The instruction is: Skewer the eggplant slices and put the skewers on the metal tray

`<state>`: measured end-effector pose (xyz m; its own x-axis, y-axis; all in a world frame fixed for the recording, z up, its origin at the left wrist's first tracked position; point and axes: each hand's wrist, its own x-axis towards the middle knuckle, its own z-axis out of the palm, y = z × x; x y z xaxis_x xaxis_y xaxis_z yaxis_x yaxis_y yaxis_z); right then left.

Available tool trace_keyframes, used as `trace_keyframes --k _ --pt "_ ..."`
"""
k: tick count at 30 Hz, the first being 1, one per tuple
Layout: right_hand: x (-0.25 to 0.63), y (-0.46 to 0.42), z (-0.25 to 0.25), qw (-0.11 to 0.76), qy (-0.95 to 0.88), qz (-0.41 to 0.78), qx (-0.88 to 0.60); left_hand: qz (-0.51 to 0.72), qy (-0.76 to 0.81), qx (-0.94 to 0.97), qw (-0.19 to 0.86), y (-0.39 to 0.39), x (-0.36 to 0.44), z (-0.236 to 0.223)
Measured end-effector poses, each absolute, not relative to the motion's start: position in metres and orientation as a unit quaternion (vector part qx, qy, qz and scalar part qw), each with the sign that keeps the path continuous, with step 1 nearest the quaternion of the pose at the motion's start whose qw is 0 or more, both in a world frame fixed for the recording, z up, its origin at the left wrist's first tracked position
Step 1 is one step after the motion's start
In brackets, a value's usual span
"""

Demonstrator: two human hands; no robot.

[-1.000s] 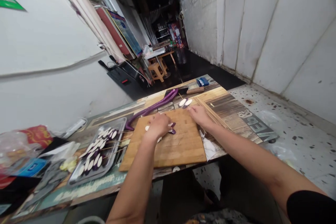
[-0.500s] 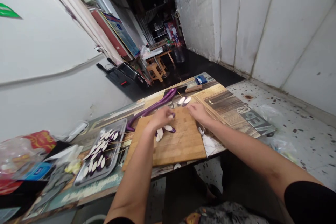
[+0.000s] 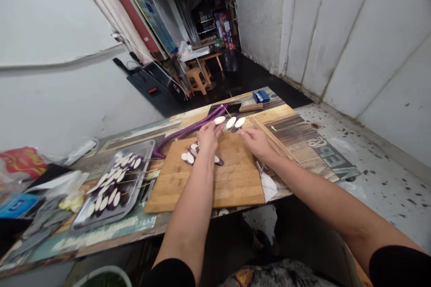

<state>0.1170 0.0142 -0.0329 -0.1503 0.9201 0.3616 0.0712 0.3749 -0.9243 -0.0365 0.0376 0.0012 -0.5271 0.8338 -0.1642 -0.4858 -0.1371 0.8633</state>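
My left hand (image 3: 208, 138) pinches a white eggplant slice (image 3: 220, 120) above the far edge of the wooden cutting board (image 3: 235, 184). Close to its right, two purple-edged slices (image 3: 240, 122) are threaded on a thin wooden skewer (image 3: 227, 112) whose bare tip points up and left. My right hand (image 3: 256, 141) is closed around the skewer's lower end, mostly hidden by the fingers. More cut eggplant slices (image 3: 190, 158) lie on the board, partly behind my left forearm. Beyond the board stretches a long purple eggplant (image 3: 188, 131).
A metal tray (image 3: 76, 225) of skewered slices sits left of the board. Bare skewers (image 3: 278, 143) lie to the right. A knife with a wooden handle (image 3: 251, 107) and a blue box (image 3: 261, 96) are at the far edge. Plastic bags (image 3: 23, 161) crowd the left end.
My left hand has moved from over the board up to the skewer's tip, with a slice in its fingers. The right hand stays at the skewer. The view has shifted slightly.
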Motion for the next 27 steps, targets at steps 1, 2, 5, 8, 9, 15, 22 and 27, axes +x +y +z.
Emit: trace_keyframes --k 1,2,5,8,9,15,22,27 --pt "0.117 0.012 -0.032 0.517 -0.652 0.405 -0.378 0.733 0.467 0.172 0.463 0.039 -0.037 0.000" --pt "0.117 0.010 -0.031 0.505 -0.662 0.409 -0.373 0.733 0.456 0.165 0.477 0.040 -0.038 -0.001" --pt "0.116 0.005 -0.031 0.472 -0.683 0.417 -0.369 0.730 0.437 0.151 0.503 0.044 -0.042 -0.001" --pt "0.115 0.003 -0.033 0.461 -0.693 0.418 -0.364 0.728 0.440 0.130 0.509 0.045 -0.048 -0.002" --pt "0.115 0.002 -0.033 0.459 -0.691 0.422 -0.366 0.729 0.439 0.122 0.511 0.045 -0.051 -0.002" --pt "0.114 0.000 -0.033 0.446 -0.688 0.440 -0.366 0.742 0.418 0.085 0.518 0.043 -0.056 -0.002" --pt "0.114 0.001 -0.033 0.444 -0.692 0.437 -0.364 0.746 0.415 0.070 0.516 0.041 -0.056 0.002" --pt "0.114 0.001 -0.034 0.449 -0.704 0.417 -0.358 0.748 0.414 0.076 0.513 0.039 -0.056 0.003"
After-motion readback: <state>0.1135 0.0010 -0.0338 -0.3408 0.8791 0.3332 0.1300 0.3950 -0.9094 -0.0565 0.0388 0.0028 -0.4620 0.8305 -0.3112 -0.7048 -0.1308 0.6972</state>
